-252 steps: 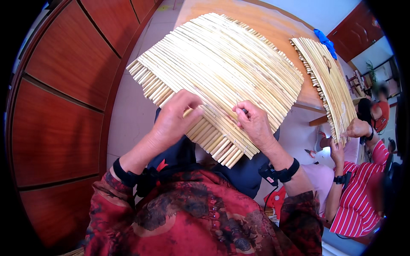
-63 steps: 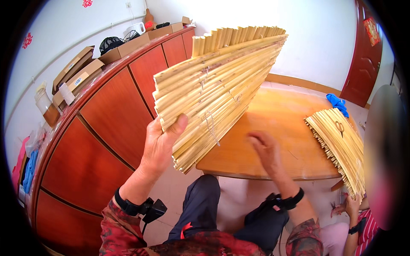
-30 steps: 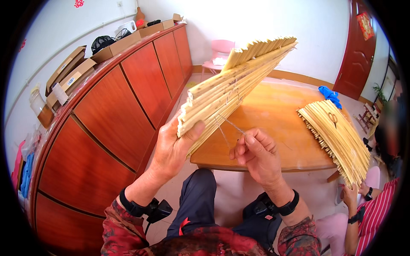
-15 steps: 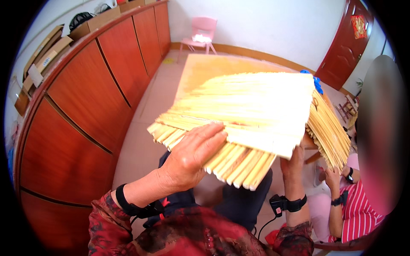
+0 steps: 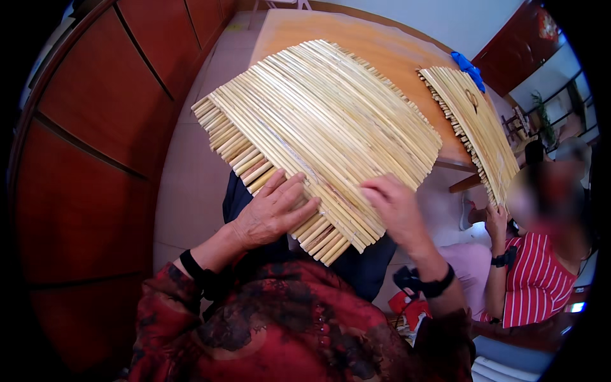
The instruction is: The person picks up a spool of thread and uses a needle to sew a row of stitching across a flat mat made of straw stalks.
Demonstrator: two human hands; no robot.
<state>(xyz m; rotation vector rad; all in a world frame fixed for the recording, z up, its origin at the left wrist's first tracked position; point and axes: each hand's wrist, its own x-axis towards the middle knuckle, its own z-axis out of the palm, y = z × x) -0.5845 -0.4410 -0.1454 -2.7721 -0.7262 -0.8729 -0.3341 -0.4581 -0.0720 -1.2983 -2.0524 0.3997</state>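
Observation:
A large mat of pale reed sticks bound with thin string (image 5: 324, 121) lies flat across my lap and the near side of the table. My left hand (image 5: 273, 207) rests on the mat's near left edge, its fingers apart and bent over the sticks. On the right part of the mat, my right hand (image 5: 388, 204) is slightly blurred, with thumb and fingertips drawn together at the surface; whatever is between them is too small to make out. A loose pale string runs along the sticks between my hands.
The wooden table (image 5: 293, 32) holds a second mat (image 5: 464, 121) with scissors (image 5: 472, 102) on it, and a blue cloth (image 5: 466, 68). A co-worker in a striped top (image 5: 534, 280) grips that mat's near end. Red-brown cabinets (image 5: 95, 89) line the left; a door (image 5: 509, 44) stands behind.
The mat, raised on edge a second ago, has been tipped down flat. My left hand has moved onto its upper surface; my right hand has come out from behind it to the top.

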